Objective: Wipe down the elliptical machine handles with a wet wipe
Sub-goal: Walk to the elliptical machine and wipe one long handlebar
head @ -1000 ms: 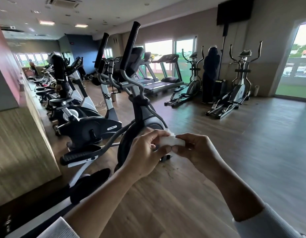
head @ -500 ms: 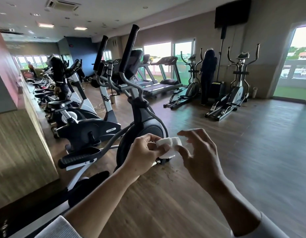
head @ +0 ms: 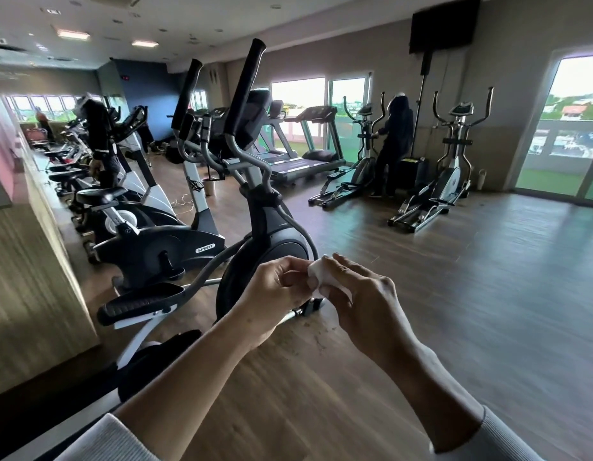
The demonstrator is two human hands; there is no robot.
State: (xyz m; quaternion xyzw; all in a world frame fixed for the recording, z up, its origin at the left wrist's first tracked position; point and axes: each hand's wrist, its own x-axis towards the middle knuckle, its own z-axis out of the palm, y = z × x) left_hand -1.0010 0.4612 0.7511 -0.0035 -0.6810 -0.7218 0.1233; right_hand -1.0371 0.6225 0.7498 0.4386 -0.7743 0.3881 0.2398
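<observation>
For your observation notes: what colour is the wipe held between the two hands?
White; the wet wipe shows clearly in the head view.

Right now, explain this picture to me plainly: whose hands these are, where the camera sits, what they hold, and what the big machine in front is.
The camera is worn on a person's head and looks forward and down, so the two bare hands you see are the wearer's own. The left hand and the right hand meet in the middle, and their fingers pinch a small white wet wipe between them.

Just beyond the hands stands an elliptical machine, a gym trainer with foot pedals. Its two tall black handles rise above it; neither hand touches them yet.

Around it is a gym with a wooden floor: exercise bikes to the left, a treadmill by the windows, and more ellipticals at the far wall, one with a person on it.
</observation>
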